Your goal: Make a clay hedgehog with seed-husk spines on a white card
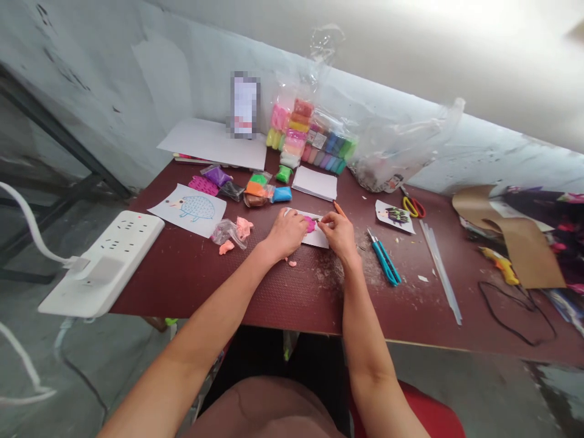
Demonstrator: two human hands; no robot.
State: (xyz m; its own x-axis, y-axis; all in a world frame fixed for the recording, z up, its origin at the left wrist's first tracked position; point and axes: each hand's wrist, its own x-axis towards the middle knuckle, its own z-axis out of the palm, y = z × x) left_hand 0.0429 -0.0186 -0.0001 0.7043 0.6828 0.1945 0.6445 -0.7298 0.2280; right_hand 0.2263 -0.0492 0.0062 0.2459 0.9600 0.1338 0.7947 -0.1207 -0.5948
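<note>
A small white card (316, 240) lies on the dark red table in front of me, with a patch of magenta clay (311, 224) on it. My left hand (288, 233) rests over the card's left side, fingers stretched flat to the edge of the clay. At the clay's right side, my right hand (338, 233) has thumb and forefinger pinched together. A small dark piece shows near those fingertips, too small to name. Part of the card and clay is hidden under my hands. Tiny pink clay bits (292, 263) lie just below my left hand.
Left are a hedgehog drawing (201, 207), peach clay (244, 227) and a power strip (121, 249). Clay packs (301, 137) and a paper stack (314, 183) stand behind. Right are a craft knife (385, 261), scissors (413, 207), glue sticks (440, 271) and a glue gun (500, 266).
</note>
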